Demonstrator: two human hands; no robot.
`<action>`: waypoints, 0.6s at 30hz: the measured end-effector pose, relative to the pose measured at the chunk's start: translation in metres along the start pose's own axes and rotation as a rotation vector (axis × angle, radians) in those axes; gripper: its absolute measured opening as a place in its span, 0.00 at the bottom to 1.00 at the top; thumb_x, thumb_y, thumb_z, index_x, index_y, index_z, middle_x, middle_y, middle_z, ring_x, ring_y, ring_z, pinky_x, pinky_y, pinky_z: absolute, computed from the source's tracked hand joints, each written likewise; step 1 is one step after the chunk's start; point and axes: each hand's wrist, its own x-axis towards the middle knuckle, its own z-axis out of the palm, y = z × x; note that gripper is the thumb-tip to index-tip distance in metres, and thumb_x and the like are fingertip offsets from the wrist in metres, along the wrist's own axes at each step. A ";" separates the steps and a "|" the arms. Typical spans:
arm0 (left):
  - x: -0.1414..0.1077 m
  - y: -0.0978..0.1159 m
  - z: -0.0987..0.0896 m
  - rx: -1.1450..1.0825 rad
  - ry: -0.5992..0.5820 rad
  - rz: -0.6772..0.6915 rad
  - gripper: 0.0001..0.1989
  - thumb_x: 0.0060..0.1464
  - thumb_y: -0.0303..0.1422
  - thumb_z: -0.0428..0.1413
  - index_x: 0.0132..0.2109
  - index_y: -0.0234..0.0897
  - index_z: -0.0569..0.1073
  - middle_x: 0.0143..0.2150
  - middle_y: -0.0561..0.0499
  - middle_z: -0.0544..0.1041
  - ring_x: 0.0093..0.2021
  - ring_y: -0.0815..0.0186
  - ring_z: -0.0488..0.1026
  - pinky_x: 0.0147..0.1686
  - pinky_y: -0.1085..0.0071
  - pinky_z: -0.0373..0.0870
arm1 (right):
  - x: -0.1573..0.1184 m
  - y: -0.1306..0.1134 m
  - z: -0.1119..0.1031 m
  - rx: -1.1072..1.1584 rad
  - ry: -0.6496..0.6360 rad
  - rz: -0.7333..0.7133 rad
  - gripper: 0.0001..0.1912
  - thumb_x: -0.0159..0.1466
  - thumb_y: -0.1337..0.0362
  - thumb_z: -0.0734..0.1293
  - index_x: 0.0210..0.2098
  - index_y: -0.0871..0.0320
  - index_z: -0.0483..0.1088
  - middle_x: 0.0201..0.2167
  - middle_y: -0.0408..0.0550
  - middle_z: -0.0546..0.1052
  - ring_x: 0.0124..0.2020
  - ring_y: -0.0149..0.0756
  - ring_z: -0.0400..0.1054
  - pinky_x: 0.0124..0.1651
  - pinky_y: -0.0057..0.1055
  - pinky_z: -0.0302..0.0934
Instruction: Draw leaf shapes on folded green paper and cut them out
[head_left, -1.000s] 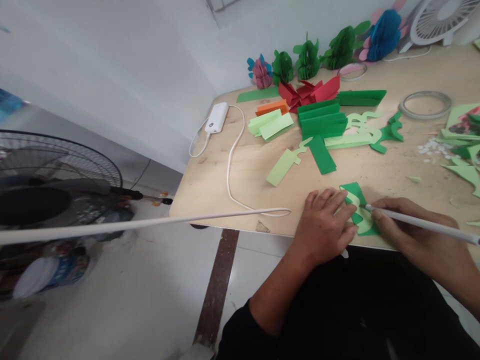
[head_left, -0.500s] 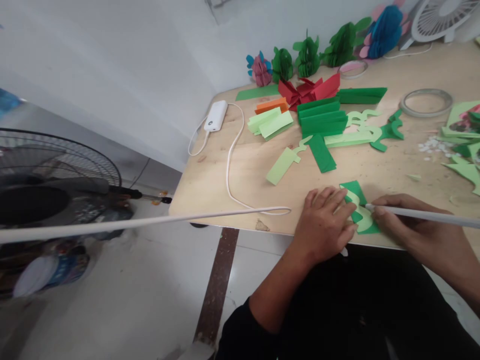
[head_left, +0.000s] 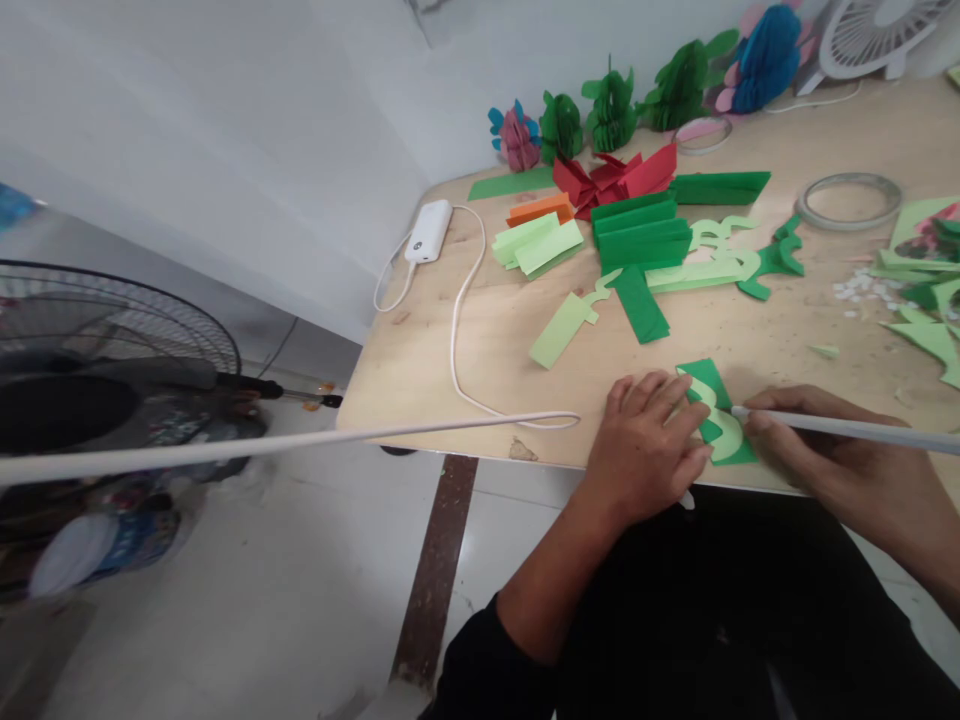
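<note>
Near the table's front edge, a light green paper cutout (head_left: 724,436) with curved, scalloped edges lies on top of a dark green paper piece (head_left: 705,372). My left hand (head_left: 649,440) rests flat over their left side, fingers stretched and pressing them to the table; part of both papers is hidden beneath it. On the other side, my right hand (head_left: 832,440) is closed around a long white pen (head_left: 877,430). Its tip touches or nearly touches the cutout's right edge where two curves meet.
Behind my hands lie folded green strips (head_left: 645,235), light green folded papers (head_left: 551,247) and red folded papers (head_left: 619,182). Paper figures (head_left: 611,115) line the wall. A tape roll (head_left: 850,202) and paper scraps (head_left: 862,290) sit right. A white cable (head_left: 455,330) crosses the left side.
The view has shifted very slightly. Both hands, the pen and the papers keep nearly the same places; the pen tip shows hardly any movement.
</note>
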 end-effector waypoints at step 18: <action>-0.001 -0.001 0.000 -0.006 -0.021 -0.007 0.17 0.64 0.39 0.51 0.55 0.39 0.73 0.66 0.47 0.69 0.67 0.56 0.60 0.67 0.52 0.53 | -0.013 0.004 -0.001 -0.039 0.090 0.002 0.21 0.56 0.40 0.66 0.33 0.49 0.76 0.30 0.45 0.82 0.30 0.40 0.76 0.33 0.34 0.69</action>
